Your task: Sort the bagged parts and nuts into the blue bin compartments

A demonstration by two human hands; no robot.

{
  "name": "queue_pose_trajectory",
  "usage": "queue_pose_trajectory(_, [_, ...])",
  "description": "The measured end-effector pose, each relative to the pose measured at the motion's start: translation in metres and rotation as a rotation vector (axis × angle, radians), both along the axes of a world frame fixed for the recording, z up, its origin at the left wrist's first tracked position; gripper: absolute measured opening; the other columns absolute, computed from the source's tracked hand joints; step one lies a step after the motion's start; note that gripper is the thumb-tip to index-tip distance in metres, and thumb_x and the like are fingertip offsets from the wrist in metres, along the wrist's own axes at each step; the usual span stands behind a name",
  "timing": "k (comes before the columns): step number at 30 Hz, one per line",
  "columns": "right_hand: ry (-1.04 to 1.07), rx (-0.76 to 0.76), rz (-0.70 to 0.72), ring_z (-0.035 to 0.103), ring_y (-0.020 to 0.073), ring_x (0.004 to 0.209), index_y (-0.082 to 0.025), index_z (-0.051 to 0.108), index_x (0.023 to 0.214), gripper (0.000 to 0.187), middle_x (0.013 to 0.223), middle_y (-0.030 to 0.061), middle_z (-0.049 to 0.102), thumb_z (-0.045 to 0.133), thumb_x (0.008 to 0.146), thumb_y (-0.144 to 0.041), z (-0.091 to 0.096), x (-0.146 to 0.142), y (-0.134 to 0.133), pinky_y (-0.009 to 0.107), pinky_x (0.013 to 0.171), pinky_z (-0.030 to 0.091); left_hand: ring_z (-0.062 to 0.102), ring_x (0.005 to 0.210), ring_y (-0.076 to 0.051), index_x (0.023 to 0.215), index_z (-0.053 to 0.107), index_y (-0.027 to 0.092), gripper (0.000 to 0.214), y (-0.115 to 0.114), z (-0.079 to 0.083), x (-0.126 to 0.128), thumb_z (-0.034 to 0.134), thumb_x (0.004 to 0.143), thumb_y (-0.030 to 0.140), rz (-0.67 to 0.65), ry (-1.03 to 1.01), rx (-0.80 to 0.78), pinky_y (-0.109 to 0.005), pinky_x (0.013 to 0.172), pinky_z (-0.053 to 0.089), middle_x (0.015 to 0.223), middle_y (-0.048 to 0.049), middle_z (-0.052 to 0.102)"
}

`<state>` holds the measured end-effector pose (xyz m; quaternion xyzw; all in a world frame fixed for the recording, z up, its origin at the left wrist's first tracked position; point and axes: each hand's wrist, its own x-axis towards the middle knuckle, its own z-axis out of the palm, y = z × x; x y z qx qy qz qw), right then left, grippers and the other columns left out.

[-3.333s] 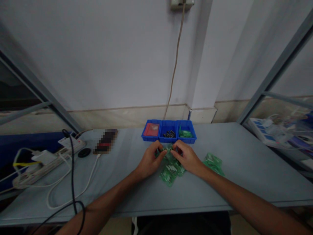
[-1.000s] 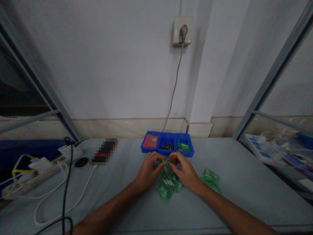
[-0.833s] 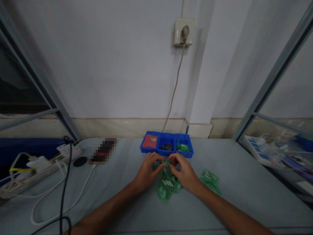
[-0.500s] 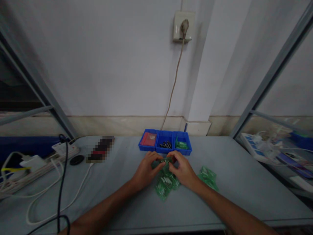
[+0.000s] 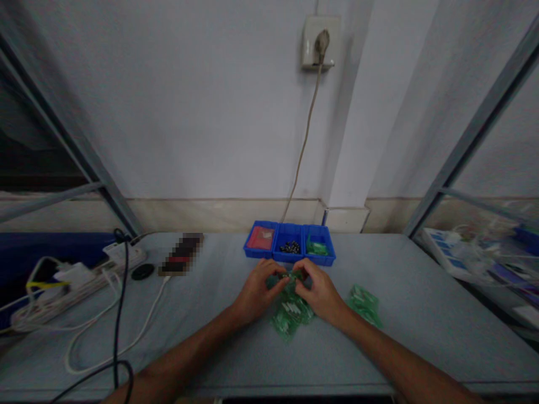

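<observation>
My left hand (image 5: 261,289) and my right hand (image 5: 316,289) meet over the middle of the table, both closed in a pinch on a small green plastic bag (image 5: 290,276). Its details are partly hidden by the fingers. Just below the hands lie more green plastic bags (image 5: 290,314) with whitish pieces showing through. To the right of my right forearm rests another pile of green bags (image 5: 364,304). Beyond my fingertips stand three joined blue trays (image 5: 289,259): red bags (image 5: 260,238) on the left, small dark shiny parts (image 5: 290,247) in the middle, green bags (image 5: 317,248) on the right.
On the left are a power strip (image 5: 54,306) with chargers, a black cable (image 5: 122,303), a white cable (image 5: 145,325), a black disc (image 5: 142,272) and a blurred-out phone-like item (image 5: 182,255). A cluttered white organizer (image 5: 448,255) stands at right. A socket (image 5: 321,44) is on the wall.
The view has shifted slightly, so everything appears a little further right. Both hands keep their pinch on the small green bag, with only slight finger movement.
</observation>
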<state>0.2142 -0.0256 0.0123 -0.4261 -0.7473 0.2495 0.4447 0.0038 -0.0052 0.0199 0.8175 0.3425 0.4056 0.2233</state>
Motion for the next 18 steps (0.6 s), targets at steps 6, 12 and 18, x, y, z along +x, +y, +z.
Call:
queue_pose_trajectory(6, [-0.019,0.003,-0.004,0.057,0.0193,0.083,-0.023,0.061,0.102,0.023,0.09,-0.0008,0.06,0.058,0.084,-0.008,-0.0007,-0.0006,-0.0011,0.03,0.076,0.042,0.062,0.093,-0.022,0.098,0.072,0.021,0.01,-0.001,0.0006,0.0001,0.069,0.101,0.03,-0.013,-0.011,-0.007,-0.035,0.089,0.044,0.094,-0.0025,0.071])
queue_pose_trajectory(12, [-0.038,0.005,-0.019,0.056,0.0194,0.082,-0.023,0.062,0.104,0.023,0.091,-0.0003,0.059,0.057,0.086,-0.008,-0.0003,-0.0015,-0.0026,0.031,0.076,0.041,0.062,0.091,-0.021,0.095,0.072,0.021,0.012,-0.0008,0.0012,-0.0001,0.07,0.101,0.031,-0.017,0.004,-0.011,-0.036,0.089,0.044,0.092,-0.0018,0.07])
queue_pose_trajectory(18, [-0.016,0.039,-0.001,0.058,0.0205,0.086,-0.022,0.061,0.102,0.024,0.094,0.0012,0.061,0.054,0.085,-0.007,0.0012,-0.0023,-0.0035,0.031,0.079,0.042,0.061,0.094,-0.021,0.097,0.072,0.02,0.013,0.0006,-0.0025,0.0004,0.07,0.102,0.033,-0.048,0.003,0.003,-0.035,0.09,0.044,0.093,-0.002,0.069])
